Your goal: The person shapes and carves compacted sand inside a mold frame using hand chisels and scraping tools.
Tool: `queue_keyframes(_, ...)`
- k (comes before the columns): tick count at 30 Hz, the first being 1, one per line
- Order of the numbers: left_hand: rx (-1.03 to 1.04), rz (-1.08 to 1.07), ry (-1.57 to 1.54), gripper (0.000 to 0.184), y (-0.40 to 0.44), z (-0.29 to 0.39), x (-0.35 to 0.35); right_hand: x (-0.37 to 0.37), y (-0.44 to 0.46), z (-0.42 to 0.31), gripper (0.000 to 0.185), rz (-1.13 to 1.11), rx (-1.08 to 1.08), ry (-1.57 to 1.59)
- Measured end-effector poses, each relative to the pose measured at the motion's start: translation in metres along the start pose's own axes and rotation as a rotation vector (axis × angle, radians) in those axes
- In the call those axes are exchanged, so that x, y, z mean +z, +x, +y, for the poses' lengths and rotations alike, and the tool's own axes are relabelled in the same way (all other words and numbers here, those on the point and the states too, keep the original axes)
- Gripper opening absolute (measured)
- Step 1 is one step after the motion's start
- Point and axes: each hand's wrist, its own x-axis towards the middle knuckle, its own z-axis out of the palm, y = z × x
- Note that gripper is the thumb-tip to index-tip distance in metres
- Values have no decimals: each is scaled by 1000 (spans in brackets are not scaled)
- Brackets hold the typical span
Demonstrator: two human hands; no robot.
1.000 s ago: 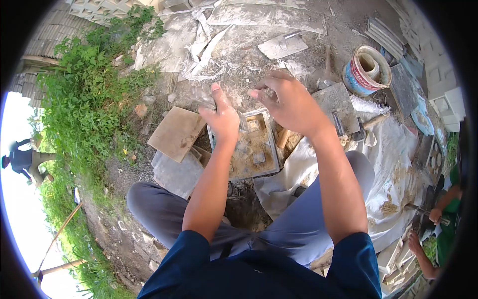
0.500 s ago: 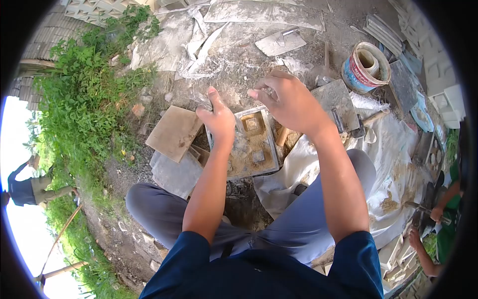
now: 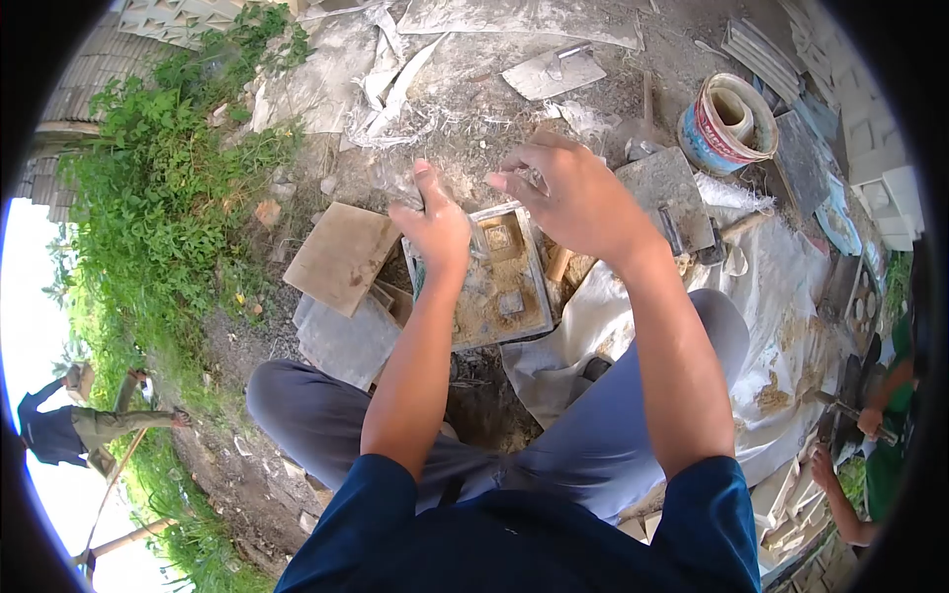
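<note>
The grey-rimmed, rectangular mould (image 3: pixel 538 272) filled with sandy yellow material lies beneath and between my hands, on the near side of them. Its longer side seems to run away from me, far end leaning left. My left hand (image 3: pixel 435 227) is nearer, overlapping its far-left corner; whether it touches, or how its blurred fingers close, I cannot tell. My right hand (image 3: pixel 573 198) is just off the far-right corner, thumb and curled fingers apart. Against a second ago, my pose is nearly unchanged; the mould sits slightly higher in view, and the dark-topped person (image 3: pixel 54 435) at left appears lower and larger.
</note>
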Motion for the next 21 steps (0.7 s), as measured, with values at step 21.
queue_keyframes(21,-1,-56,-165,65,-15,19,-1,-5,2,6,32,0,-6,-38)
